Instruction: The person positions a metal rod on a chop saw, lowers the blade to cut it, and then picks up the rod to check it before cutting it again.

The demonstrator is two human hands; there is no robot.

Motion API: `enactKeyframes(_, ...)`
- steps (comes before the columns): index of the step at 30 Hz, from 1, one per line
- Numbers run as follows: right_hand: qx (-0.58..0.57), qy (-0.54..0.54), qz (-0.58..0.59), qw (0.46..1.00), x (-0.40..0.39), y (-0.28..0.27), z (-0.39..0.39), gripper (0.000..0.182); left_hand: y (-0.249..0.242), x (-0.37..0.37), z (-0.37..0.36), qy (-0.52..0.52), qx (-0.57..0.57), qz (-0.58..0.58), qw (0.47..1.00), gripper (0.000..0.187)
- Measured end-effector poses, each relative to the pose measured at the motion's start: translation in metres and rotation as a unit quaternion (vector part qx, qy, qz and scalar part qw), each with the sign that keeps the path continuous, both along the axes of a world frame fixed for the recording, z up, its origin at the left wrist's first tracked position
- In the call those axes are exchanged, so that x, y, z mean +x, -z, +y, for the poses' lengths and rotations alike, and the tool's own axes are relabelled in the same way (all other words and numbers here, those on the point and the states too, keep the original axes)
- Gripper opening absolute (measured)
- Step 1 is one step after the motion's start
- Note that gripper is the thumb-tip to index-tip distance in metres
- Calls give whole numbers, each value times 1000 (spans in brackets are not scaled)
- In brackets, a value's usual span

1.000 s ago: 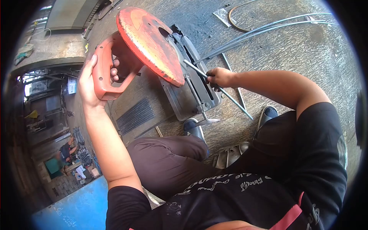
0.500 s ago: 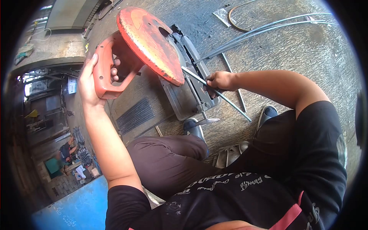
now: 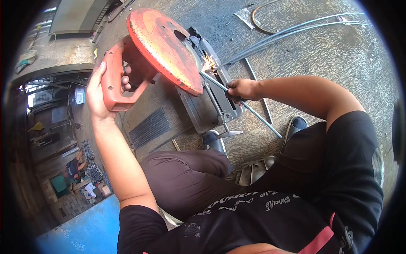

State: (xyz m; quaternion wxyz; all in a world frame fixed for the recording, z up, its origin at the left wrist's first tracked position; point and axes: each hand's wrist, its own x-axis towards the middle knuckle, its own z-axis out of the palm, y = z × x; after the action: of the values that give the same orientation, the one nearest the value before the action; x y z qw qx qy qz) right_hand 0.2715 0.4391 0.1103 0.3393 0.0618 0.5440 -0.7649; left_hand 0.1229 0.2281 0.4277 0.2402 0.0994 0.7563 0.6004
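Observation:
My left hand point(image 3: 98, 89) is wrapped around the orange D-shaped handle point(image 3: 112, 80) of a cut-off saw, its fingers inside the loop. The saw's worn orange blade guard point(image 3: 163, 48) hides most of the cutting disc. Closed around a thin metal rod point(image 3: 258, 116) is my right hand point(image 3: 242, 89), just above the saw's grey base point(image 3: 203, 114). One end of the rod reaches under the guard, and the other slants toward my foot. Orange sparks point(image 3: 208, 63) fly beside the guard, near the rod's far end. A clamp handle point(image 3: 229, 133) sticks out from the base toward me.
Long metal rods point(image 3: 292, 31) run across the floor at the upper right. A row of short dark rods point(image 3: 150, 128) lies left of the base. My shoes point(image 3: 215, 142) flank the saw's near side. A blue panel point(image 3: 82, 226) and another person point(image 3: 75, 165) are at the left.
Sparks have appeared by the guard. The guard and handle have shifted very slightly, and the rod's near end has moved a little down and right.

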Motion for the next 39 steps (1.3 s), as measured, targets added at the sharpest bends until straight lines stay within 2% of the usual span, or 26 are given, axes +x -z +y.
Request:
enactKeyframes(12,117,32,27,992,-6,8,0,15,0,0,0,13,8,-4,1000,45)
enactKeyframes(18,143,68,12,987,-7,0,-1,17,1,0,0,7,7,4,1000,43)
enactKeyframes(23,134,88,-19,987,-11,1,0,21,0,-1,-2,5,6,0,1000,44)
enactKeyframes(25,123,92,-27,988,-12,9,2,22,0,-4,-5,35,7,-8,999,49)
enactKeyframes(27,73,96,-14,993,-12,12,3,27,1,-1,-2,22,7,-5,1000,47)
enactKeyframes(30,59,93,-31,993,-9,8,7,34,0,1,0,8,8,-4,1000,45)
enactKeyframes(33,97,56,-1,994,-9,5,7,38,1,1,0,8,6,-4,1000,46)
enactKeyframes(37,111,41,-2,993,-9,5,10,36,0,0,-1,12,4,-5,1000,46)
enactKeyframes(39,75,39,-15,996,-10,7,10,33,0,0,0,9,2,-1,1000,46)
